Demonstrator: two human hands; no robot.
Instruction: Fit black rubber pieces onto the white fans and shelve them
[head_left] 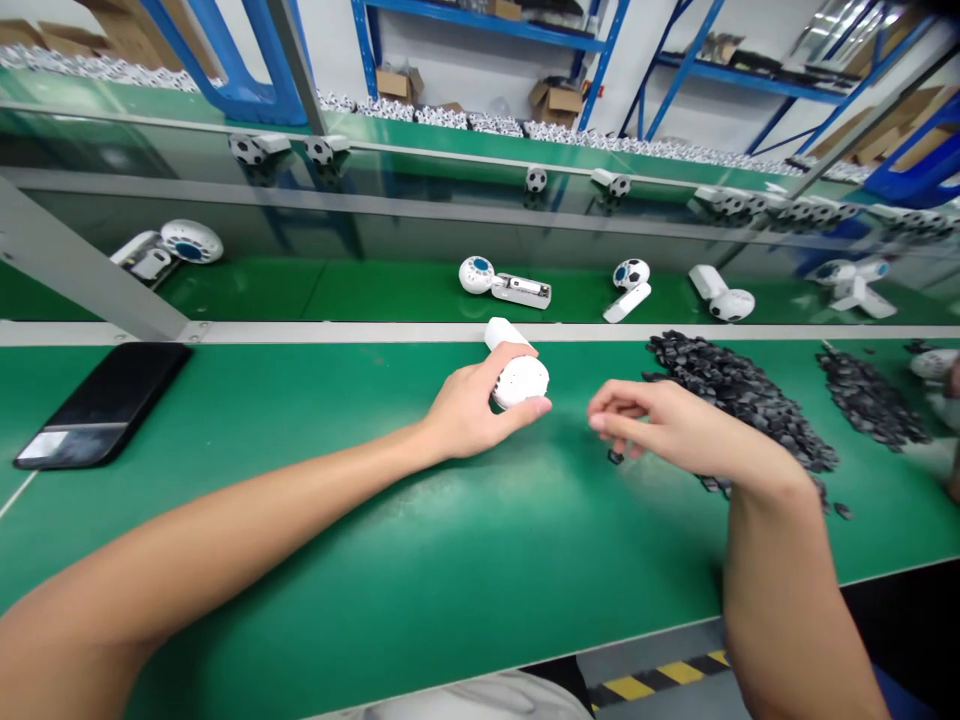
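Left hand (465,405): fingers curled around a white perforated round-headed device (519,382), held over a green conveyor bench (315,560); right hand (660,425): fingertips pressed together, any held item not visible, just beside a heap of small black pieces (739,405).

No readable text, no labels, no numbers

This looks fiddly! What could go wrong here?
The white device could slip from the left hand and roll along the green bench. The right hand is close to the heap of black pieces and might scatter it. One loose piece lies apart from the heap and could get lost.
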